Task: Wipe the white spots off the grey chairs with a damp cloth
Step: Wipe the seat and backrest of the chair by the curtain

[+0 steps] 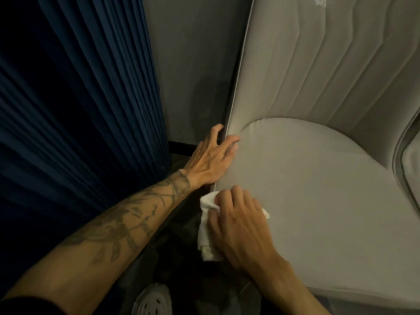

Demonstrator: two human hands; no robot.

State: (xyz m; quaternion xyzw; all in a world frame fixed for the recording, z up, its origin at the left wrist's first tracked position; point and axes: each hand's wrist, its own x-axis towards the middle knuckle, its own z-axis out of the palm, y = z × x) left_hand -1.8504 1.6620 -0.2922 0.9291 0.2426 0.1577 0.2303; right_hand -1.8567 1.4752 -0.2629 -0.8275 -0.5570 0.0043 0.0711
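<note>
Right hand at lower centre had fingers curled over the white cloth, pressing it on the front-left edge of the grey chair seat. Left hand, mid-frame, gripped the chair's side edge, fingers spread and hooked round it. Seat looked free of marks where visible. One white spot showed at the top of the backrest, so that was left. Second chair at right edge, mostly out of view, likely not yet wiped.
</note>
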